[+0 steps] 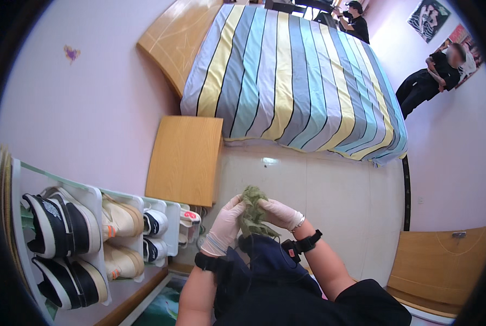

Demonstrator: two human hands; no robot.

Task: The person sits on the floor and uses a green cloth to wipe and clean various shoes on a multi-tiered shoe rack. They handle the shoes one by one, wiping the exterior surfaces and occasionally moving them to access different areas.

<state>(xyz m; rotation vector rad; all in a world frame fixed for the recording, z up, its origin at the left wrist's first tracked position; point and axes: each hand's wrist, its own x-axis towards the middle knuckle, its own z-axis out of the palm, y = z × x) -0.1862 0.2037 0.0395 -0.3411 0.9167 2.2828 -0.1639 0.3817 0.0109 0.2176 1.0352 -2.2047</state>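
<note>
A crumpled green cloth point(252, 212) is held up in front of my body, above the tiled floor. My left hand point(226, 224), in a thin whitish glove, grips its left edge between thumb and fingers. On the right side of the cloth, my right hand point(281, 212), gloved the same way, pinches it near the top. The lower end of the cloth hangs loosely over my dark clothing. Black straps with small devices sit around both wrists, and a bracelet shows at the right one.
A shoe rack point(98, 228) with several pairs of shoes stands at left, beside a wooden bedside cabinet point(184, 161). Ahead is a bed with a striped cover point(296, 81). Two people point(424, 77) are beyond it. A wooden panel point(442, 269) is at lower right.
</note>
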